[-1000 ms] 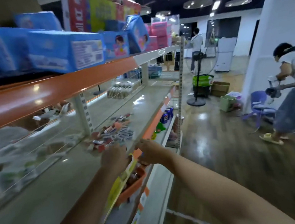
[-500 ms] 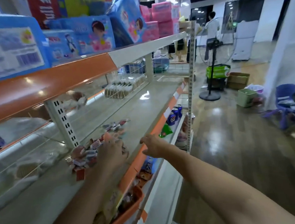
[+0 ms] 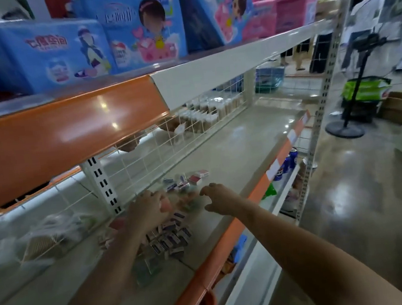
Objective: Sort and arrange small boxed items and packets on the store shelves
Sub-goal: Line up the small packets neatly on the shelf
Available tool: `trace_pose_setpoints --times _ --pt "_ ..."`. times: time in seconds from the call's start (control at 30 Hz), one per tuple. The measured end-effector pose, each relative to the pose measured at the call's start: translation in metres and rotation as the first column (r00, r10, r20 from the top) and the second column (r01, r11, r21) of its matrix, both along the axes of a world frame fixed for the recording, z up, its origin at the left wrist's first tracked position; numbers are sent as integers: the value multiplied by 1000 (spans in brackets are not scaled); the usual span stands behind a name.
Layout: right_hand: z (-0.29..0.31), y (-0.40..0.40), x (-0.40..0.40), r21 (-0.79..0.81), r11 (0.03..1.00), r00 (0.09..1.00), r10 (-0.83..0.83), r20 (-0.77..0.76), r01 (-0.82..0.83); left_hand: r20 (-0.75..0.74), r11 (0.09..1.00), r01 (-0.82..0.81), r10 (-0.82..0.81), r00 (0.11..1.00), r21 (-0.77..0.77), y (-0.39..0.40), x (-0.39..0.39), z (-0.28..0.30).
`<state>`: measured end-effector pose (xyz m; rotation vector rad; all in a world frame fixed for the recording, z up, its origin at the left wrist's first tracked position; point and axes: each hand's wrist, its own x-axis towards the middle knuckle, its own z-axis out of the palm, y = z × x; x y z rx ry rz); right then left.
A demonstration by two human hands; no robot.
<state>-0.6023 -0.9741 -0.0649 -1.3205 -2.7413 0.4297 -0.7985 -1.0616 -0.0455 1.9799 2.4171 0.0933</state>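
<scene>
Two hands are now over the middle shelf (image 3: 232,148), where a moment ago my right hand (image 3: 216,195) was back at the orange front edge. It has come in past that edge and hovers with fingers loosely curled, holding nothing. My left hand (image 3: 149,209) rests on the heap of small boxes (image 3: 169,236) near the back wire grid; whether it pinches one I cannot tell. A few more boxes (image 3: 190,178) lie scattered just beyond. I judge gathering them is next.
</scene>
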Motion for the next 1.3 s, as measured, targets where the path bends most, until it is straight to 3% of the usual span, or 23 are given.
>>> trace_pose_setpoints --times 0.43,0.77,1.03,1.3 --pt "-17 39 -23 41 930 926 360 114 -366 15 977 -42 46 999 -207 25 -11 -1" --pt "-20 53 -19 11 895 894 446 46 -447 20 949 -98 109 994 -299 26 -15 7" --pt "-31 60 -6 38 851 851 525 -9 -524 -9 947 -163 167 986 -277 24 -4 6" --pt "-19 58 5 56 849 833 526 -174 -525 -119 980 -188 179 977 -67 17 10 3"
